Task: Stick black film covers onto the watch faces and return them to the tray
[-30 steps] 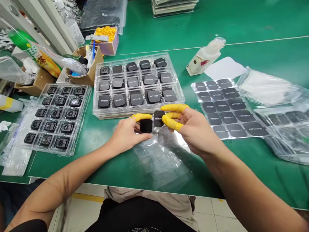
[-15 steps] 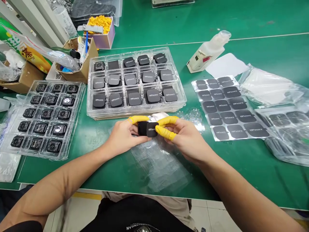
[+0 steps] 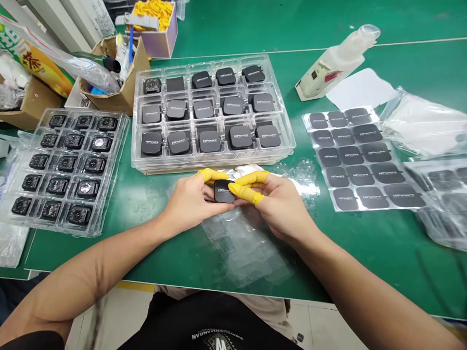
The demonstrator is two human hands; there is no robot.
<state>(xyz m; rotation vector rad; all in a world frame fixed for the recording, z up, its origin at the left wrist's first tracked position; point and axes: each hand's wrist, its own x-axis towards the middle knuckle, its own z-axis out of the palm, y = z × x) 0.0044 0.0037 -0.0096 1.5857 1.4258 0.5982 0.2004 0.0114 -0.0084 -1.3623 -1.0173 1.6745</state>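
Over the middle of the bench, my left hand [image 3: 186, 201] is closed around a black square watch case, mostly hidden beneath a sticker. That matte black HiFuture film sticker [image 3: 222, 192] lies over the case's front face, its edges close to the case outline. My right hand [image 3: 282, 201] pinches the sticker's right side, thumb on top. Yellow finger cots [image 3: 250, 193] cover the right thumb and a finger; the left hand wears one too. Beyond the hands stands a clear tray [image 3: 215, 158] of watches, most with the same black stickers on top.
At left, another clear tray [image 3: 98, 194] holds uncovered watches. A sticker sheet [image 3: 355, 172], a white bottle [image 3: 333, 63] and plastic bags [image 3: 419, 121] lie to the right. Clear film pieces [image 3: 251, 253] are under my hands. Cardboard boxes [image 3: 127, 92] stand back left.
The sticker, earlier offset to the right of the watch, now covers its face. My right hand has shifted slightly left with it. The whole view has moved a little.
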